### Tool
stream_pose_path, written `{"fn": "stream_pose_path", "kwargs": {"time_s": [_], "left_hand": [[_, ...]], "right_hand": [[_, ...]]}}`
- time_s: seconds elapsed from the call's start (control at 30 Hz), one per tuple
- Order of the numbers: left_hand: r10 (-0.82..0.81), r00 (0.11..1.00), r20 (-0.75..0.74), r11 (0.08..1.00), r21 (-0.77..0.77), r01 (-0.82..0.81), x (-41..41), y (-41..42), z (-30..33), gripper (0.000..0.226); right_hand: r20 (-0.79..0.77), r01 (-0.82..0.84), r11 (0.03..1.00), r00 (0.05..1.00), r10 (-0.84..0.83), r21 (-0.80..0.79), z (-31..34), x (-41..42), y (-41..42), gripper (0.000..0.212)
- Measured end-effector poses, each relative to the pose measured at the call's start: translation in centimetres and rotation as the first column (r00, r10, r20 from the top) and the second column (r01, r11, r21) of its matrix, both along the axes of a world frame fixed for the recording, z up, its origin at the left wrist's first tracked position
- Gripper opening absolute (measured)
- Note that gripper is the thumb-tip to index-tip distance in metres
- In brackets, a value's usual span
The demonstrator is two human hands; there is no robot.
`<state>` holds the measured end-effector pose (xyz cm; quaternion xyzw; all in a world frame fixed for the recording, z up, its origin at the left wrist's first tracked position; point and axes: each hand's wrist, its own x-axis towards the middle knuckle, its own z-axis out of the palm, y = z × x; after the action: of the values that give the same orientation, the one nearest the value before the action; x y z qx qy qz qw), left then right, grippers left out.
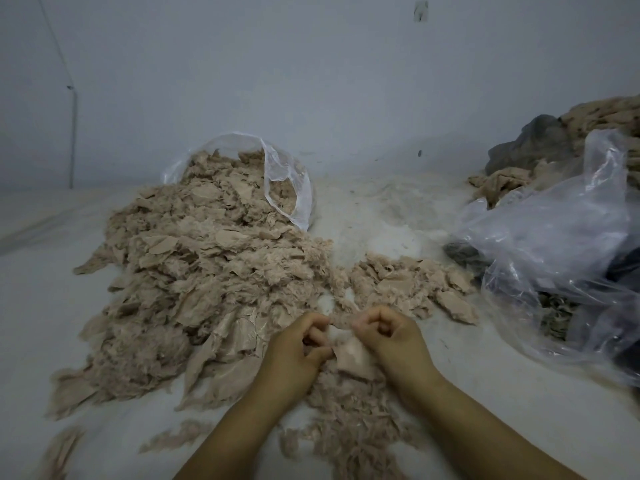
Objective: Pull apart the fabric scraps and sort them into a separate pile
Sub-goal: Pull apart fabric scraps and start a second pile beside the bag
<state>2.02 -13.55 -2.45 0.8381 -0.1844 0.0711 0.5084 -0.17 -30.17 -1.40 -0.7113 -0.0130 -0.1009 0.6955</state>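
Note:
A large heap of beige fabric scraps (194, 282) spills from a clear plastic bag (287, 181) across the white surface at left and centre. A smaller pile of scraps (412, 285) lies to the right of it. Low in the middle, my left hand (298, 351) and my right hand (391, 337) pinch one beige scrap (353, 358) between them, fingers curled round its edges. The scrap hangs between the two hands, just above loose fluffy scraps (349, 420) near my forearms.
A crumpled clear plastic bag (561, 258) with dark and beige cloth inside sits at the right. More cloth (602, 119) is heaped behind it against the pale wall. A thin pipe (72, 140) runs down the wall at left.

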Motion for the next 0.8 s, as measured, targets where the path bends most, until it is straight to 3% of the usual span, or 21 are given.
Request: {"fn": "stream_pose_path", "kwargs": {"time_s": [0.1,0.17,0.27,0.33,0.4,0.57,0.63,0.7,0.77,0.8], "left_hand": [[0.036,0.997,-0.069,0.996,-0.078,-0.041,0.4,0.7,0.1,0.035],[-0.002,0.997,-0.074,0.997,-0.083,-0.004,0.3,0.6,0.2,0.034],[-0.076,0.997,-0.006,0.997,-0.021,0.076,-0.1,0.0,0.1,0.041],[-0.065,0.997,0.038,0.998,-0.006,0.065,-0.2,-0.2,0.2,0.040],[-0.006,0.999,0.034,0.998,-0.054,0.008,0.0,0.0,0.2,0.034],[0.141,0.990,-0.021,0.984,-0.106,-0.143,0.4,0.8,0.6,0.026],[0.053,0.997,-0.051,0.988,-0.141,-0.060,-0.1,0.4,1.0,0.022],[-0.057,0.995,-0.087,0.994,-0.099,0.048,-0.7,-0.4,0.9,0.033],[-0.078,0.996,-0.046,0.996,-0.038,0.076,-0.8,-1.0,1.0,0.010],[-0.045,0.999,-0.020,0.999,-0.028,0.045,-0.7,-0.9,1.0,0.013]], "right_hand": [[-0.030,0.085,0.983,0.996,-0.081,0.160,0.1,0.6,-0.8,0.016],[-0.034,0.018,0.986,0.999,-0.012,0.167,0.3,0.3,-0.7,0.015],[-0.099,-0.129,0.990,0.987,0.124,-0.050,0.1,-0.2,0.1,0.034],[-0.064,-0.133,0.974,0.990,0.123,-0.184,0.0,-0.2,0.4,0.013],[-0.020,-0.065,0.969,0.998,0.062,-0.239,-0.1,0.2,0.2,0.014],[-0.015,0.073,0.994,0.997,-0.074,-0.081,0.3,0.6,-0.6,0.016],[-0.024,0.018,0.997,0.999,-0.020,-0.075,0.2,0.5,-0.4,0.015],[-0.024,-0.053,0.997,0.998,0.052,-0.050,0.1,0.3,0.2,0.013],[0.001,-0.016,0.999,1.000,0.016,-0.041,0.2,0.3,0.6,0.015],[0.021,0.033,0.998,0.999,-0.032,-0.044,0.3,0.4,0.5,0.017]]}}
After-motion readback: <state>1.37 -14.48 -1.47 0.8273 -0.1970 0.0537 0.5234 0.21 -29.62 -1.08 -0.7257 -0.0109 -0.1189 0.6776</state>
